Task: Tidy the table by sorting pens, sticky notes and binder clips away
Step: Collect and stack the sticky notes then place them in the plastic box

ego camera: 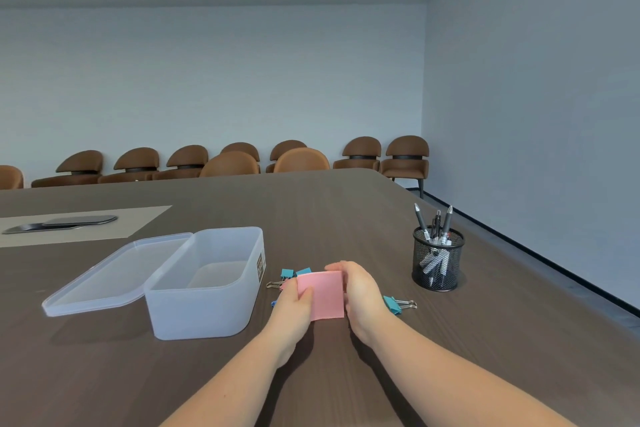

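A pink pad of sticky notes (325, 295) is gripped between my two hands just above the dark table. My left hand (294, 308) clasps its left edge with the thumb on top. My right hand (358, 298) wraps its right and far edges. Teal binder clips lie around it: two (294, 273) just beyond the pad, one (394, 304) to the right of my right wrist, and another mostly hidden under my left hand. Several pens (434, 225) stand in a black mesh cup (438, 265) at the right.
A translucent plastic box (204, 308) stands open to the left of my hands, its lid (110, 277) leaning flat against its left side. A grey mat with a dark flat panel (65, 224) lies far left. Brown chairs (301, 159) line the far table edge and wall.
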Tool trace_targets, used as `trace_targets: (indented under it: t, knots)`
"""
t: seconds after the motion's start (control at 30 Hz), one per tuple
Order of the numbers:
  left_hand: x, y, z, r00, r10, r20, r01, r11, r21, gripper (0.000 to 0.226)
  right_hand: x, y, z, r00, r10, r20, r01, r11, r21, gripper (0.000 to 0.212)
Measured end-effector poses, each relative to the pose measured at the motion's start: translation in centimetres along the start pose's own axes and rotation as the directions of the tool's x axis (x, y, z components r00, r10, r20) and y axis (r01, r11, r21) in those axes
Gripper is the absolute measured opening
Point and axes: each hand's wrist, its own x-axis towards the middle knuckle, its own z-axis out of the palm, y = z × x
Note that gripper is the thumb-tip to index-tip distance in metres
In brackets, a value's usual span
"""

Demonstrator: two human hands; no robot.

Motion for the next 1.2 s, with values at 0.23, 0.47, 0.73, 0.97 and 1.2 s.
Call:
trace_targets:
  t: [0.23, 0.47, 0.73, 0.97, 1.2]
  knots:
    - [0.3, 0.4, -0.5, 0.999, 0.044, -0.020, -0.043, 0.998, 0.046, 0.036, -0.2, 0.0, -1.5, 0.986, -0.164, 0.036, 0.167, 0.939, -0.302, 0.031]
    - [0.5, 2.1, -1.7, 0.983, 0.123, -0.136, -0.098, 0.979, 0.178, 0.016, 0.4, -0.8, -1.4, 0.961, -0.277, 0.015, 0.251, 0.847, -0.469, 0.032]
    - [3.6, 10.1, -7.4, 0.959, 0.181, -0.216, -0.129, 0.963, 0.236, 0.024, 2.0, -6.6, 1.5, 0.942, -0.332, 0.040, 0.304, 0.801, -0.516, 0.026]
    - [9.9, 10.7, -15.3, 0.922, 0.017, -0.387, 0.110, 0.946, 0.304, 0.025, 5.6, -8.3, 7.9, 0.957, -0.157, 0.244, 0.279, 0.724, -0.630, 0.018]
    - [14.4, 6.5, -17.9, 0.928, -0.144, -0.344, 0.298, 0.840, 0.453, 0.015, 8.2, -9.2, 12.9, 0.948, 0.062, 0.311, 0.183, 0.694, -0.697, 0.022]
